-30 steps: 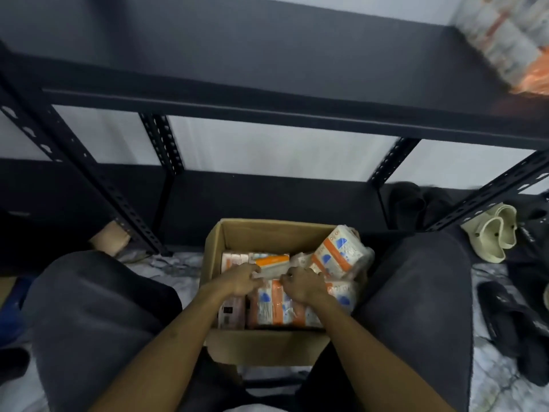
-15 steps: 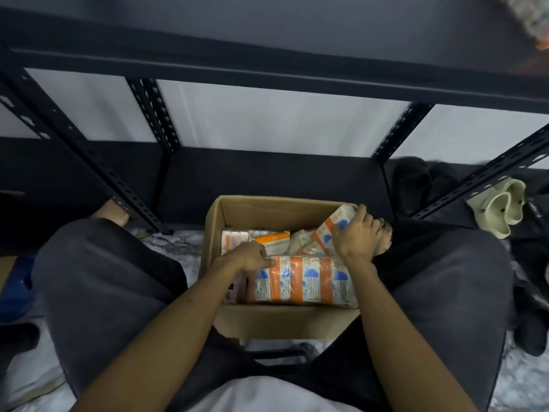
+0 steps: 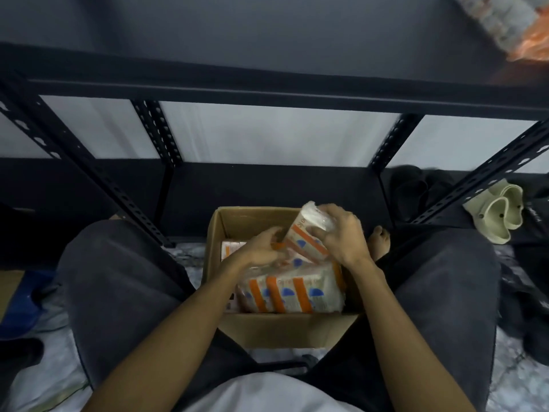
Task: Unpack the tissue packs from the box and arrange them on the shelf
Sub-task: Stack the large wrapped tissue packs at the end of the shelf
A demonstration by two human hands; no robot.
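The right hand (image 3: pixel 341 236) grips a tissue pack (image 3: pixel 306 233) by its upper end, fingers curled round the clear wrap, holding it tilted above the box (image 3: pixel 282 328). The left hand (image 3: pixel 261 248) meets the lower end of the same pack, fingers bent against it; whether it truly clasps it I cannot tell. Under both hands more packs (image 3: pixel 291 289) lie in the box, white with orange bands and blue marks, and another shows at the box's left wall. The box stands on the floor between the person's knees. Beyond it rises a black shelf (image 3: pixel 267 90), its top board bearing blurred packs at the far right (image 3: pixel 511 28). Pale slippers (image 3: pixel 502 215) lie to the right.
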